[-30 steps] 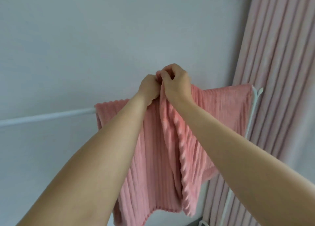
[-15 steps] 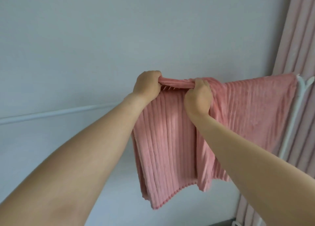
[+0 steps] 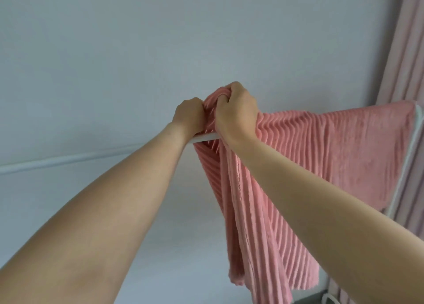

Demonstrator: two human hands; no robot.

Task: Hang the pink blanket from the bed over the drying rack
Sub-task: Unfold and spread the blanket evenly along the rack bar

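Note:
The pink ribbed blanket (image 3: 321,156) hangs over the white top bar of the drying rack (image 3: 68,160), spread toward the rack's right post (image 3: 408,156). Its left part is bunched into folds that fall down the middle. My left hand (image 3: 189,115) and my right hand (image 3: 236,111) sit side by side above the bar, both gripping the gathered top edge of the blanket. A short bare bit of bar shows just under my hands. The rack's lower part is mostly out of view.
A plain pale wall (image 3: 160,51) fills the background behind the rack. A pink pleated curtain (image 3: 406,51) hangs at the right edge, just behind the rack's right post. A white foot of the rack (image 3: 330,300) shows at the bottom right.
My hands, apart half a second ago with the edge stretched between them, have come together again, bunching the blanket's left part. The view has shifted left, showing more bare bar.

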